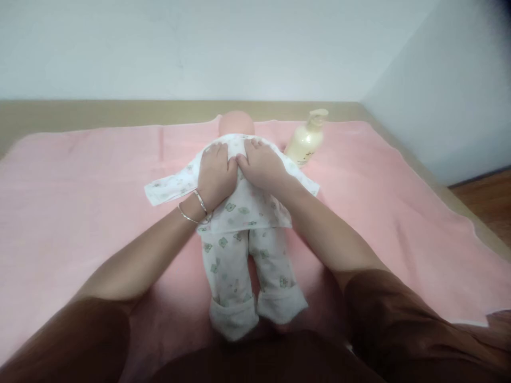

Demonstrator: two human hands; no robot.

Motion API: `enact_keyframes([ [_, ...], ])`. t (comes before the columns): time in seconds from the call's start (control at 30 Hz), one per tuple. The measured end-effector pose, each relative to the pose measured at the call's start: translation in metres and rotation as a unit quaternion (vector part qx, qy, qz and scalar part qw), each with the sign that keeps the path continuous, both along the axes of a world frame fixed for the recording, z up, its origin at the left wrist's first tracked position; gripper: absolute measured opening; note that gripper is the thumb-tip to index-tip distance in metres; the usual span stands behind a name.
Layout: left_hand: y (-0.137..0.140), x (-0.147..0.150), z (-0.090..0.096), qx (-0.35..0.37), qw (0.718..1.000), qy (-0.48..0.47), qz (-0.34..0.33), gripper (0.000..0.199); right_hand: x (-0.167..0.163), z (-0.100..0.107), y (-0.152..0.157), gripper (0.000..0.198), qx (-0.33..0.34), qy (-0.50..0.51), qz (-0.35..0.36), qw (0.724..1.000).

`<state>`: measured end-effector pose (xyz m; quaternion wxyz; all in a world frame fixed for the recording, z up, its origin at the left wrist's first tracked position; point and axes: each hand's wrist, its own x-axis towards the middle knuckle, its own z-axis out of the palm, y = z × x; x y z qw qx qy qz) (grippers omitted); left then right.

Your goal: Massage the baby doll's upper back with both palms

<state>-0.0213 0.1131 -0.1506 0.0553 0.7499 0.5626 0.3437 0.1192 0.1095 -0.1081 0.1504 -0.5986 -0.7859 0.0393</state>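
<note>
A baby doll [236, 122] lies on a pink cloth [99, 175], its head at the far end and its legs toward me. It wears a white printed top [255, 210] with sleeves spread to both sides, and matching trousers [229, 266] with turned-up cuffs. My left hand [217, 173] rests flat on the left upper part of the doll's torso, two bangles on its wrist. On the right upper part lies my right hand [263, 162], also flat. The thumbs nearly meet in the middle. No face of the doll shows.
A cream pump bottle [305, 141] stands on the cloth beyond the doll's right-hand sleeve, tilted in view. The cloth covers a wooden surface [179, 108] that borders a white wall [239, 48]. Brown flooring [485, 199] shows at the far right.
</note>
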Motion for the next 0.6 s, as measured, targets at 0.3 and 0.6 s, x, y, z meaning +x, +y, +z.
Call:
enact_keyframes([
  [0.3, -0.025, 0.015, 0.019, 0.032, 0.995, 0.085, -0.035, 0.044, 0.008, 0.004, 0.003, 0.055, -0.012, -0.031, 0.039, 0.999],
  [0.6, -0.004, 0.002, 0.022, -0.107, 0.994, -0.008, -0.012, 0.045, -0.011, 0.029, -0.044, 0.046, -0.006, -0.185, 0.04, 0.982],
])
